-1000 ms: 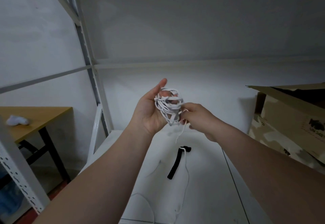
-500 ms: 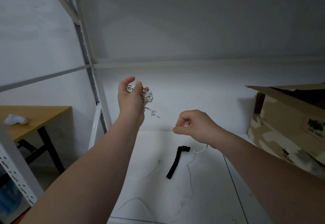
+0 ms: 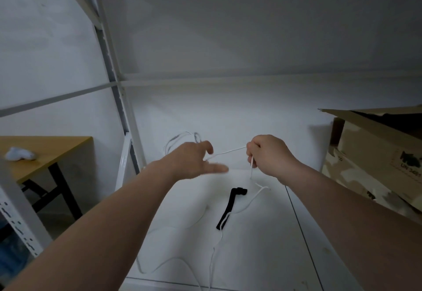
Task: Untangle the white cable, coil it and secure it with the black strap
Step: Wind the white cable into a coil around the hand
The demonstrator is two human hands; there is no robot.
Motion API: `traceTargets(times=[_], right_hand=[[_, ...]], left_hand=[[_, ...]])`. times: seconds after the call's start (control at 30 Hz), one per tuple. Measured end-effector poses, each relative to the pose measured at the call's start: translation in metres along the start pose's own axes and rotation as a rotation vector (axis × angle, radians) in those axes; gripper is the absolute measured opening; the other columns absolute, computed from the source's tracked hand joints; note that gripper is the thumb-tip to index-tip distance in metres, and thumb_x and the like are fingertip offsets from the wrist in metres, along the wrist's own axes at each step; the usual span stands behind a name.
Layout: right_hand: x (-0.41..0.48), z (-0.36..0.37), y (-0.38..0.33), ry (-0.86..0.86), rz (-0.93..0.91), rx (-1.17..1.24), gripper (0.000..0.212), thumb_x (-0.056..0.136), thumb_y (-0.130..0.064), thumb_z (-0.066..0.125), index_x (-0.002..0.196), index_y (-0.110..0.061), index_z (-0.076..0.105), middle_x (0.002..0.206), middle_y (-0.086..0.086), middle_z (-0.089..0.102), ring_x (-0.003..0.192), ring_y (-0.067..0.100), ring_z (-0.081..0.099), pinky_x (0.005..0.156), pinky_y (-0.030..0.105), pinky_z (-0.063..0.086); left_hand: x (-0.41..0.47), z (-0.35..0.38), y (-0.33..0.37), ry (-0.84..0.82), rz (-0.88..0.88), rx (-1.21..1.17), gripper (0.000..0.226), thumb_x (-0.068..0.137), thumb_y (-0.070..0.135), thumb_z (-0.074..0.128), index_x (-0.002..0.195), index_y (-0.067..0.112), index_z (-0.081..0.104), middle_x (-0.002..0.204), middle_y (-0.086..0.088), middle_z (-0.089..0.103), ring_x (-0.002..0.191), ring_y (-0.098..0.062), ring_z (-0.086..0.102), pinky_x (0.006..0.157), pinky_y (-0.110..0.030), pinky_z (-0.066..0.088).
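My right hand (image 3: 269, 157) is closed in a fist on the thin white cable (image 3: 228, 151). From the fist a strand runs left to my left hand (image 3: 196, 161), whose fingers are spread. Blurred cable loops (image 3: 180, 139) show just beyond that hand, loose from its grip. More cable drops from my right fist and trails in loose curves over the white shelf board (image 3: 262, 245) toward its front edge. The black strap (image 3: 230, 206) lies flat on the board below and between my hands, with one strand of cable crossing its lower end.
A grey metal rack upright (image 3: 114, 80) stands at the left of the shelf. An open cardboard box (image 3: 376, 153) fills the right side. Beyond the rack is a wooden table (image 3: 45, 153) with a white lump (image 3: 19, 153) on it.
My left hand has dropped lower and to the right and opened, so the bundled cable has come loose into loops. My right hand has kept its grip on the strand and risen slightly.
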State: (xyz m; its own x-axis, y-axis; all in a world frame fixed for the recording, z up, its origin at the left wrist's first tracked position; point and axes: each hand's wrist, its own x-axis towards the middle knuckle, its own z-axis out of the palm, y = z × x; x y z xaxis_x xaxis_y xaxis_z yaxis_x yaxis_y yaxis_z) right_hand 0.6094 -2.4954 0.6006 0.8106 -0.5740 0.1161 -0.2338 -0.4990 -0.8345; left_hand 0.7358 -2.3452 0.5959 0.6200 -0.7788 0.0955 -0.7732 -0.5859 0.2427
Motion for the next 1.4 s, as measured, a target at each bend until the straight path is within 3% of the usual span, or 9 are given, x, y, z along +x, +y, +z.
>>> traceTargets(times=[0.17, 0.4, 0.57, 0.8, 0.93, 1.07, 1.17, 1.27, 1.4], right_hand=[[0.005, 0.004, 0.004, 0.011, 0.291, 0.360, 0.022, 0.092, -0.005, 0.042, 0.074, -0.011, 0.053, 0.068, 0.006, 0.042, 0.043, 0.016, 0.039, 0.051, 0.028, 0.038], [-0.006, -0.015, 0.000, -0.014, -0.201, 0.143, 0.018, 0.072, -0.020, 0.081, 0.068, -0.017, 0.064, 0.070, -0.008, 0.056, 0.061, 0.001, 0.048, 0.057, 0.019, 0.034], [-0.005, -0.017, 0.003, -0.064, -0.319, -0.191, 0.017, 0.077, -0.021, 0.076, 0.066, -0.022, 0.063, 0.078, -0.006, 0.064, 0.071, 0.013, 0.058, 0.066, 0.034, 0.050], [-0.004, -0.010, 0.009, 0.102, -0.543, -0.953, 0.033, 0.101, -0.038, 0.034, 0.099, -0.016, 0.059, 0.098, -0.002, 0.058, 0.093, 0.022, 0.057, 0.068, 0.027, 0.033], [-0.002, 0.001, 0.003, 0.005, -0.409, -0.600, 0.024, 0.099, -0.021, 0.039, 0.089, -0.014, 0.059, 0.090, -0.001, 0.061, 0.083, 0.018, 0.054, 0.071, 0.029, 0.038], [-0.005, 0.020, -0.005, -0.165, -0.230, -0.200, 0.028, 0.099, -0.013, 0.035, 0.076, -0.009, 0.051, 0.067, -0.002, 0.050, 0.056, 0.012, 0.048, 0.061, 0.029, 0.045], [-0.011, 0.028, -0.007, -0.276, -0.088, 0.059, 0.027, 0.097, -0.015, 0.034, 0.074, -0.011, 0.046, 0.064, 0.003, 0.039, 0.052, 0.015, 0.033, 0.049, 0.027, 0.034], [-0.020, 0.034, -0.010, -0.360, -0.074, -0.018, 0.027, 0.098, -0.021, 0.037, 0.086, -0.016, 0.061, 0.069, 0.000, 0.045, 0.052, 0.014, 0.034, 0.043, 0.018, 0.029], [-0.027, 0.032, -0.014, -0.529, 0.007, -0.017, 0.028, 0.098, -0.021, 0.039, 0.117, -0.023, 0.061, 0.070, -0.003, 0.048, 0.051, 0.010, 0.033, 0.039, 0.016, 0.027]], left_hand=[[-0.003, -0.004, 0.009, -0.218, 0.055, -0.282, 0.037, 0.084, 0.027, 0.069, 0.117, 0.025, 0.051, 0.081, 0.006, 0.055, 0.058, -0.010, 0.060, 0.058, -0.021, 0.049], [-0.014, -0.015, -0.004, -0.384, 0.018, -0.696, 0.034, 0.089, 0.018, 0.064, 0.120, 0.015, 0.049, 0.075, -0.011, 0.057, 0.061, -0.020, 0.057, 0.066, -0.029, 0.048], [-0.016, -0.010, -0.015, -0.427, -0.044, -0.765, 0.035, 0.089, 0.013, 0.064, 0.120, 0.008, 0.048, 0.069, -0.012, 0.055, 0.056, -0.020, 0.055, 0.065, -0.031, 0.048], [-0.028, -0.010, -0.018, -0.585, 0.051, -1.363, 0.071, 0.072, 0.019, 0.080, 0.133, 0.022, 0.045, 0.066, -0.011, 0.059, 0.058, -0.021, 0.062, 0.057, -0.029, 0.056], [-0.025, -0.008, -0.002, -0.515, 0.183, -1.698, 0.067, 0.062, 0.024, 0.086, 0.118, 0.014, 0.052, 0.065, -0.009, 0.064, 0.056, -0.019, 0.063, 0.058, -0.028, 0.055], [-0.023, -0.012, 0.017, -0.755, 0.273, -2.073, 0.015, 0.083, 0.003, 0.064, 0.094, 0.002, 0.055, 0.065, -0.014, 0.060, 0.059, -0.026, 0.062, 0.062, -0.032, 0.052], [-0.019, -0.015, 0.023, -0.490, 0.133, -2.030, 0.035, 0.064, 0.003, 0.077, 0.077, 0.012, 0.045, 0.050, -0.001, 0.049, 0.044, -0.014, 0.050, 0.051, -0.022, 0.047], [-0.017, -0.020, 0.030, -0.177, -0.016, -2.089, 0.018, 0.077, 0.015, 0.064, 0.061, 0.008, 0.060, 0.058, -0.006, 0.058, 0.054, -0.019, 0.060, 0.061, -0.028, 0.057], [-0.003, -0.016, 0.030, 0.217, -0.065, -2.026, 0.015, 0.097, 0.014, 0.047, 0.084, 0.008, 0.051, 0.055, -0.003, 0.051, 0.054, -0.017, 0.057, 0.065, -0.032, 0.055]])
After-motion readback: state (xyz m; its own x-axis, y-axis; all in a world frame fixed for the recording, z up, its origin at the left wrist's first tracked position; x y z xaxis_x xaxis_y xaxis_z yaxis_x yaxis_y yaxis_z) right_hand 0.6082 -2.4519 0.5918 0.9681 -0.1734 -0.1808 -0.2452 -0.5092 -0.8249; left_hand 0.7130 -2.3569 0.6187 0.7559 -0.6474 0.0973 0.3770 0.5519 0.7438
